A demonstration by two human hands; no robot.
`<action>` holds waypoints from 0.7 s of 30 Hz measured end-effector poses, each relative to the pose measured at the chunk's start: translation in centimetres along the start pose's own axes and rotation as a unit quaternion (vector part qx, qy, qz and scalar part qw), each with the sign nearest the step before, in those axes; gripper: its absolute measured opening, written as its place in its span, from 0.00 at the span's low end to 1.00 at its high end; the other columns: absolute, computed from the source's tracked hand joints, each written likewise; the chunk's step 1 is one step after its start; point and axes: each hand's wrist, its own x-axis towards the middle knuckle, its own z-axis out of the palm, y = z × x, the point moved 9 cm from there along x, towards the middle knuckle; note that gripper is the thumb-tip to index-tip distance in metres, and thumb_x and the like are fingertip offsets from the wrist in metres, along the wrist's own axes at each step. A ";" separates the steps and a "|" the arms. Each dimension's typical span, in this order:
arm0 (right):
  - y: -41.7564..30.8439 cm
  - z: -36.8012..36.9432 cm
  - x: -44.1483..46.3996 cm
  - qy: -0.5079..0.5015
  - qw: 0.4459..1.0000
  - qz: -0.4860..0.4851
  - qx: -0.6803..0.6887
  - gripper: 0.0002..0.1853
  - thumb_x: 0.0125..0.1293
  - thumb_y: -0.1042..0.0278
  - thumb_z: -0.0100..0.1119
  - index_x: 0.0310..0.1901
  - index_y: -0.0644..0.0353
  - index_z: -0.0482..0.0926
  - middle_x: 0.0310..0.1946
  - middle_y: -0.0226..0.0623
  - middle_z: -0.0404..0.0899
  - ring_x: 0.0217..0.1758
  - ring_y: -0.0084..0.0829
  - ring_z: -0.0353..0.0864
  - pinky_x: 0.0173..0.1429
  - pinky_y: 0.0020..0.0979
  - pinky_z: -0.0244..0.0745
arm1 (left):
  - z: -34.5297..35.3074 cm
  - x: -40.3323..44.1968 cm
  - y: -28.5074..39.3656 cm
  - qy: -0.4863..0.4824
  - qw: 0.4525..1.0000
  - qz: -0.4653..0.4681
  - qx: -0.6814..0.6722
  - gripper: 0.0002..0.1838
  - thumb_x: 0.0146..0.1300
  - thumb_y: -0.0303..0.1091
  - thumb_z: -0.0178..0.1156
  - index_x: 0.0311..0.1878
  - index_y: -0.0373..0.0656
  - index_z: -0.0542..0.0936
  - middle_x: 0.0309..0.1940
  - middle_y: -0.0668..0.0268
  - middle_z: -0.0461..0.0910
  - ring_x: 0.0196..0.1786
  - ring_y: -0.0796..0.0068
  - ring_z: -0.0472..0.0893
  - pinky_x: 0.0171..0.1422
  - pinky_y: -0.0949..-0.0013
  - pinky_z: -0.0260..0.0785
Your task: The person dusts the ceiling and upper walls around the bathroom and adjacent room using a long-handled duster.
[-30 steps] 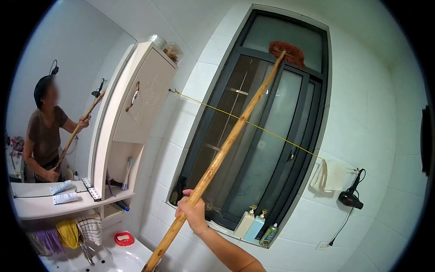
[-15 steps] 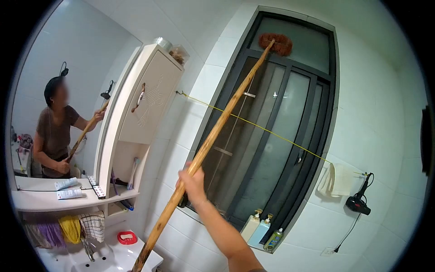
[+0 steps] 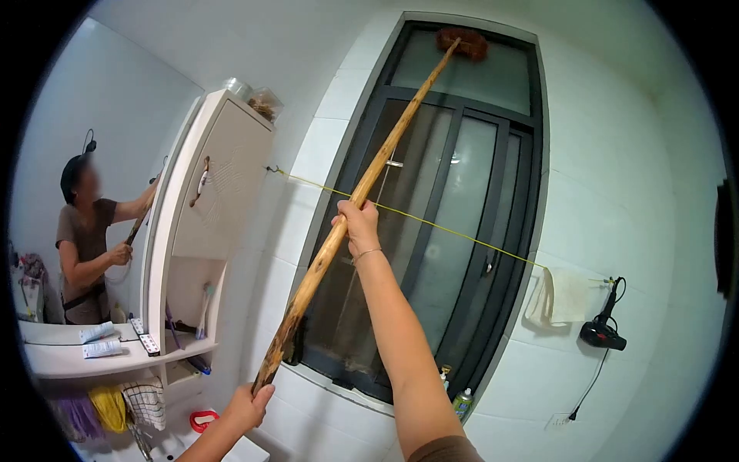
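A mop with a long wooden handle [image 3: 315, 273] slants up across the view. Its shaggy red-brown head [image 3: 471, 48] lies against the upper edge of the frosted top pane of the dark-framed window [image 3: 462, 88]. My right hand [image 3: 359, 229] is closed round the middle of the handle, arm stretched upward. Lower down, near the dark end of the handle, my left hand [image 3: 246, 406] is wrapped round it too. A yellow cord [image 3: 431, 223] crosses the window near my right hand.
At left, a mirror [image 3: 115, 85] reflects a person with the pole, beside a white cabinet [image 3: 235, 165]. Below are hanging cloths [image 3: 108, 408] and a sink [image 3: 239, 450]. A towel [image 3: 558, 296] and a hair dryer [image 3: 603, 333] hang right; a green bottle [image 3: 463, 402] stands on the sill.
The mop head has slid up the top pane to its upper edge. My right hand has risen with the handle, and my left hand has come into view on its lower end.
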 end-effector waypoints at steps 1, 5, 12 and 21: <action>-0.4 -0.5 0.4 0.004 1.000 -0.010 -0.003 0.11 0.52 0.73 0.59 0.34 0.63 0.67 0.22 0.34 0.71 0.17 0.27 0.75 0.22 0.28 0.72 | 0.4 0.3 0.6 -0.002 1.000 0.002 0.001 0.24 0.64 0.52 0.54 0.31 0.35 0.73 0.14 0.66 0.69 0.16 0.75 0.70 0.20 0.67 0.63; -1.5 -2.1 0.9 0.010 1.000 -0.027 -0.013 0.13 0.51 0.74 0.57 0.35 0.65 0.65 0.22 0.36 0.70 0.16 0.29 0.75 0.20 0.30 0.72 | 0.7 1.1 1.3 0.001 1.000 0.021 0.015 0.24 0.64 0.52 0.54 0.28 0.36 0.71 0.13 0.67 0.68 0.14 0.76 0.68 0.19 0.68 0.62; -1.5 -3.0 -1.3 0.011 1.000 -0.019 0.010 0.15 0.48 0.76 0.55 0.38 0.66 0.64 0.21 0.37 0.69 0.14 0.31 0.73 0.18 0.31 0.72 | -1.2 2.0 -2.1 0.034 0.992 0.063 0.103 0.27 0.62 0.51 0.55 0.32 0.29 0.75 0.21 0.52 0.75 0.28 0.58 0.75 0.37 0.56 0.67; -0.5 -3.9 -5.0 0.051 0.998 0.011 -0.035 0.22 0.49 0.77 0.59 0.46 0.67 0.64 0.22 0.38 0.71 0.17 0.31 0.74 0.21 0.31 0.72 | -5.5 -4.2 -8.4 0.010 0.981 0.036 0.188 0.21 0.61 0.47 0.56 0.37 0.33 0.76 0.21 0.59 0.76 0.29 0.62 0.77 0.36 0.60 0.69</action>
